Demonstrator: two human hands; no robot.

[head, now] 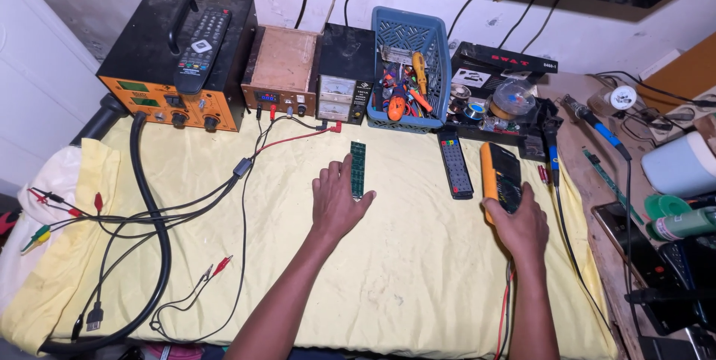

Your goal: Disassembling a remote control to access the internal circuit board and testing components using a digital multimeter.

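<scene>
On the yellow cloth (418, 270) over the tabletop: left hand (337, 203), flat, palm down, fingers spread. Fingertips touching a thin green circuit strip (358, 169), long and narrow, lying straight up and down in the middle of the cloth. Not pinched, just pressed from the side and top.

Off to the right: right hand (520, 227), curled over the near end of a yellow and black meter (498, 178). Fingers wrapped on it, holding it down on the cloth. Red wire (507, 304) running down from under that hand toward the near edge.

Between the two hands: a black remote (454, 166), lying flat, touched by no hand.

Along the back wall, left to right: a big black and orange box (179, 58) with another remote (203, 47) on top, a small brown box (282, 69), a black box with a dial (344, 73), then a blue basket (410, 35) full of tools. Right of the basket, a clear round tub (513, 97) and rolls of wire.

On the left side of the cloth: a thick black hose (153, 233) in a big curve, and thin wires with red and black clips (216, 267).

At the far right, off the cloth: a green bottle (682, 223) lying on its side.
</scene>
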